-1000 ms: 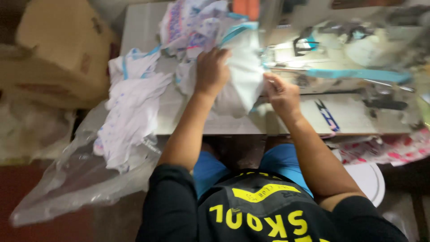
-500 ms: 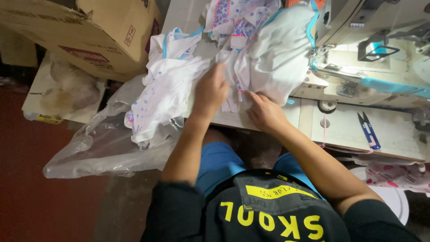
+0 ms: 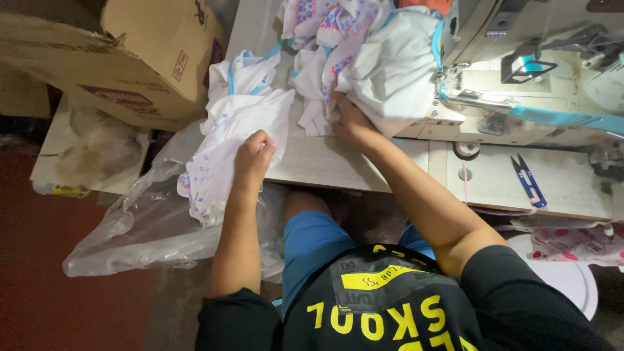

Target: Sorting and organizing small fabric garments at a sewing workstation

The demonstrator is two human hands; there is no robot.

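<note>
The pale work table (image 3: 364,170) is carrying everything here, its bare top lying just below the fingers of both hands. Beyond the right fingertips the off-white sewing machine (image 3: 520,39) is standing, a strip of light-blue binding tape (image 3: 565,119) running along its bed. Far out past the left knuckles a brown cardboard box (image 3: 123,58) is sitting, and under the left wrist a clear plastic bag (image 3: 140,227) is sagging off the table edge toward the floor.

Ahead of the right fingers a heap of white cloth pieces with pink and blue print (image 3: 338,29) is piling against the machine. The bundle of white cloth edged in light blue (image 3: 396,71) is bulging directly over the right hand (image 3: 348,120); its fingers are curling up under the lower fold, pressed into the cloth, though the tips are hidden and I cannot tell how tightly they are closing.

The white garment dotted with small blue and purple specks (image 3: 227,146) is draping over the table's left edge, and the left hand (image 3: 253,156) is bunched into a loose fist on it, fingers pressed together and pinching a fold of the fabric.

Well off to the side of the right wrist, a small pair of blue-handled thread snips (image 3: 528,182) is lying flat on the table.
</note>
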